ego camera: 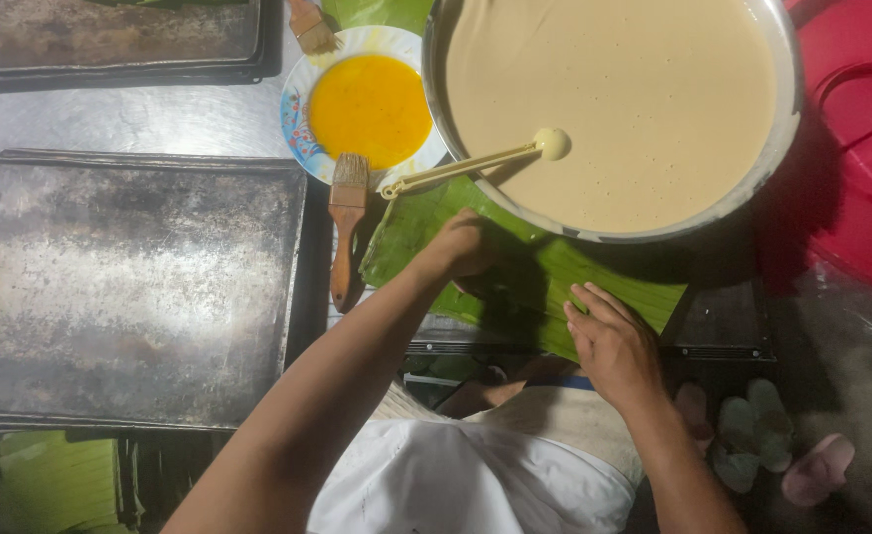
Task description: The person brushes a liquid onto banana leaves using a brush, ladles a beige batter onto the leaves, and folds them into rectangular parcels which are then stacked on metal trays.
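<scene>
While both hands press on banana leaf (515, 272), left hand (468, 247) curled, right hand (609, 341) flat, fingers loose; neither grip holds anything. Batter bowl (787, 129) w/ ladle (476, 163) just behind.

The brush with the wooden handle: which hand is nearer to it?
Left. The left hand rests on the banana leaf just right of the brush; the right hand lies farther right, lower on the leaf.

Batter bowl (752, 188) overhangs banana leaf (594, 282) at bench's near edge; brush (345, 222) blocks left; baking tray (120, 287) apparently bare.
</scene>
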